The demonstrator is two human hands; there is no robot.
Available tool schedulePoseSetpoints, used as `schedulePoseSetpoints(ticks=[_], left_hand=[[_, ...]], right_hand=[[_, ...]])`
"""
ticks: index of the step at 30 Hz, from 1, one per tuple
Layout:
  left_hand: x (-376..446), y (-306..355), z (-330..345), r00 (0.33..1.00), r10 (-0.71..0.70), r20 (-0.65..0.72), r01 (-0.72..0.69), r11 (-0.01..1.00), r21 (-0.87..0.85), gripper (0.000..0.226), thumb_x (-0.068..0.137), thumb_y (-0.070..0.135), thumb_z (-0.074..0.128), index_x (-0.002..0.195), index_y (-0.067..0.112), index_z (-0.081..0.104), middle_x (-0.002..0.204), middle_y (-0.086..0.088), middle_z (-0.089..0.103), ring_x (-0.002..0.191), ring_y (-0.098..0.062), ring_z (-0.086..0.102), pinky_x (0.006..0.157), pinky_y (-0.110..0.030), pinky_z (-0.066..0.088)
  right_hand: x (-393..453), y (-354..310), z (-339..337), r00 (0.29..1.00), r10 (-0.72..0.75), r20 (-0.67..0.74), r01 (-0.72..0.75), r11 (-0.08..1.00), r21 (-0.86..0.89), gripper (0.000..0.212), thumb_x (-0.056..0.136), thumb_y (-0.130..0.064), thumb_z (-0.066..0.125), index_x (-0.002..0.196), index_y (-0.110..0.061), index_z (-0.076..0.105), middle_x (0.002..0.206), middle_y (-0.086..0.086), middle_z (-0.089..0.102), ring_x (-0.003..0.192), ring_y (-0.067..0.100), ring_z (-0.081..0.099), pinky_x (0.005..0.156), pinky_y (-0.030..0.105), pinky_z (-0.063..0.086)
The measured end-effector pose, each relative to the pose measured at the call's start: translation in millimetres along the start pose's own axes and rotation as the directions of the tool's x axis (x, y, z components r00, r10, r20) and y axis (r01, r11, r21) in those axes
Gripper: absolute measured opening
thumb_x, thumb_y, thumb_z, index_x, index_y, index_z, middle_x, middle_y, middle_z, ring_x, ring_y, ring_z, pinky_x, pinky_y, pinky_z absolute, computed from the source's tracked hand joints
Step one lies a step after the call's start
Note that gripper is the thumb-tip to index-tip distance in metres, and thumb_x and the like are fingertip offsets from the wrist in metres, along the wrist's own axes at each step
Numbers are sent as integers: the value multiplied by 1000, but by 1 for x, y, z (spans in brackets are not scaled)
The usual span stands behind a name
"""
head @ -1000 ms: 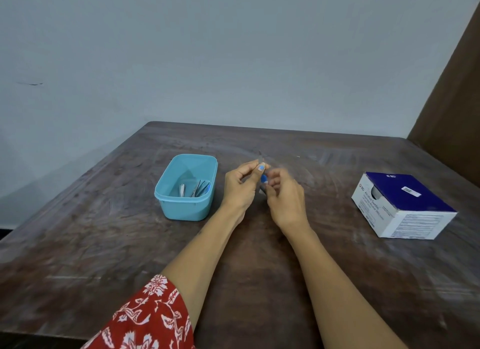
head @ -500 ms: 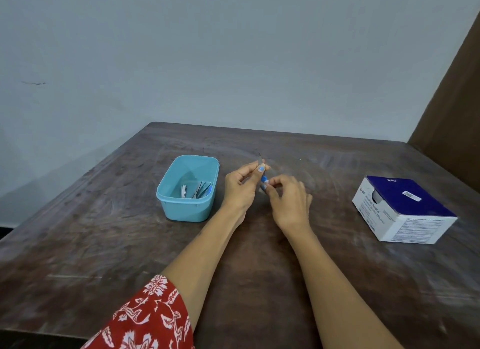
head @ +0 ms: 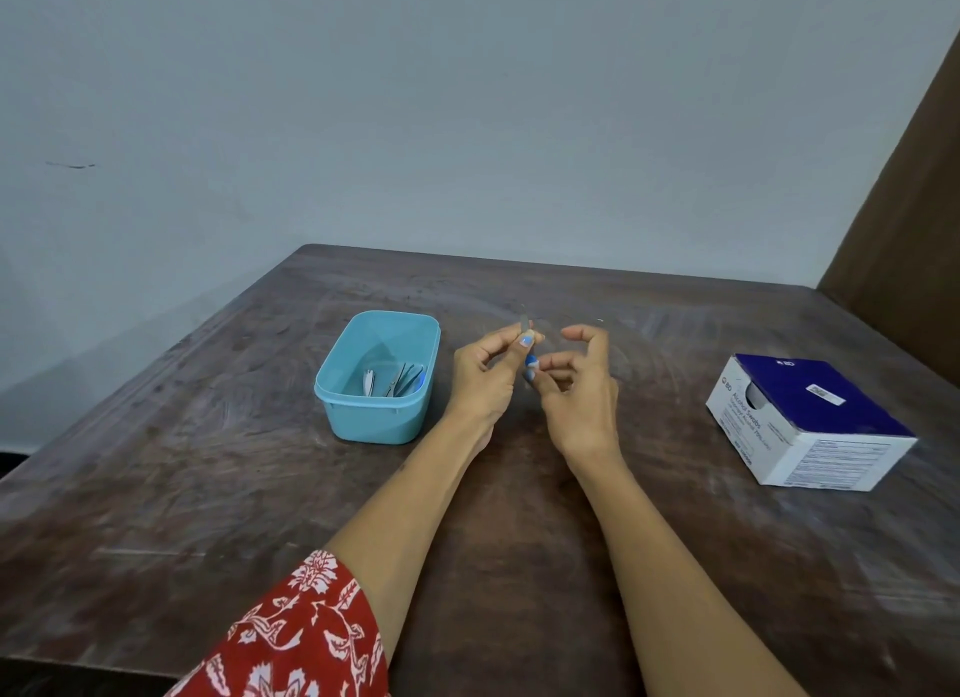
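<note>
My left hand (head: 485,371) pinches a small thin metal tool (head: 523,326) with a blue lower end (head: 530,361), held upright above the middle of the table. My right hand (head: 582,400) is right beside it. Its thumb and curled fingers are at the blue end, and its index finger is lifted clear. A light blue plastic tub (head: 376,421) stands just left of my left hand. Inside it lie several small metal tools (head: 395,382).
A white and dark blue box of alcohol swabs (head: 810,426) sits on the right of the dark wooden table (head: 208,462). A pale wall runs behind the table, and a brown panel (head: 909,218) rises at the far right.
Both hands stay at the table's middle with the tool between them. My right hand has spread, and its index finger has lifted away from the tool.
</note>
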State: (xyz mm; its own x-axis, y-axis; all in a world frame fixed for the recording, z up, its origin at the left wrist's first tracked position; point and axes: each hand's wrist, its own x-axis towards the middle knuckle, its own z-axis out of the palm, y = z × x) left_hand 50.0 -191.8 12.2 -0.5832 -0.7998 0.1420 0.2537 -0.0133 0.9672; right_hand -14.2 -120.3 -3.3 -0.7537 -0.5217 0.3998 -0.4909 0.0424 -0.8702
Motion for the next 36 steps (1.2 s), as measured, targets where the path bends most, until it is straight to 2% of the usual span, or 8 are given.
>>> schedulePoseSetpoints(ticks=[4,9,14,19,24,29,33,36], left_hand=[[-1,1,0,1000,12,-9,-12,1000,28,15,88,10,61,97,19,69,115,-9,66,103,-18,60,80,-25,51],[-1,2,1,1000,12,12,-13,999,37,17,87,9,61,103,11,69,112,-8,67,113,-22,58,100,-36,47],[-1,1,0,1000,21,-6,-21,999,43,15,88,10,61,98,17,69,111,-7,68,108,-21,59,89,-33,49],[-1,1,1,1000,15,6,-15,1000,4,16,88,9,60,99,16,69,100,-3,69,102,-17,61,95,-34,49],[-2,2,0,1000,14,-5,-14,999,31,17,87,11,61,85,25,70,98,1,69,107,-18,59,100,-41,46],[-1,1,0,1000,0,5,0,1000,11,13,87,13,61,94,19,71,95,-1,70,95,-14,60,96,-41,47],[0,1,-1,1000,6,-5,-6,1000,11,14,87,13,61,89,23,70,96,1,70,94,-12,59,89,-34,49],[1,0,-1,1000,-2,-5,2,1000,18,14,88,13,61,96,18,71,102,-5,70,97,-15,59,90,-35,49]], right_hand=[[1,2,1,994,27,103,-19,997,-75,44,86,0,61,116,-22,38,80,-8,59,73,0,58,56,10,42],[1,2,1,998,-60,10,61,997,-38,45,85,3,60,111,-25,36,79,-9,56,73,2,58,65,16,47],[2,7,3,989,5,146,17,989,-149,46,86,2,59,118,-20,34,82,-4,57,76,8,58,72,25,49],[1,4,2,996,-89,20,90,994,-65,46,85,4,58,113,-25,35,79,-8,56,73,3,58,66,17,48],[-1,8,3,989,-13,145,38,984,-174,45,86,2,58,116,-22,35,84,-2,58,78,11,59,72,30,53],[0,4,1,995,-78,59,82,995,-62,44,86,3,58,110,-26,36,80,-8,56,75,3,58,66,17,49],[0,7,2,989,-6,146,21,995,-102,41,87,1,59,116,-20,39,80,-9,56,75,3,57,65,15,45],[1,4,1,992,-44,118,54,995,-80,44,86,2,59,117,-21,39,81,-7,56,75,3,57,63,13,45]])
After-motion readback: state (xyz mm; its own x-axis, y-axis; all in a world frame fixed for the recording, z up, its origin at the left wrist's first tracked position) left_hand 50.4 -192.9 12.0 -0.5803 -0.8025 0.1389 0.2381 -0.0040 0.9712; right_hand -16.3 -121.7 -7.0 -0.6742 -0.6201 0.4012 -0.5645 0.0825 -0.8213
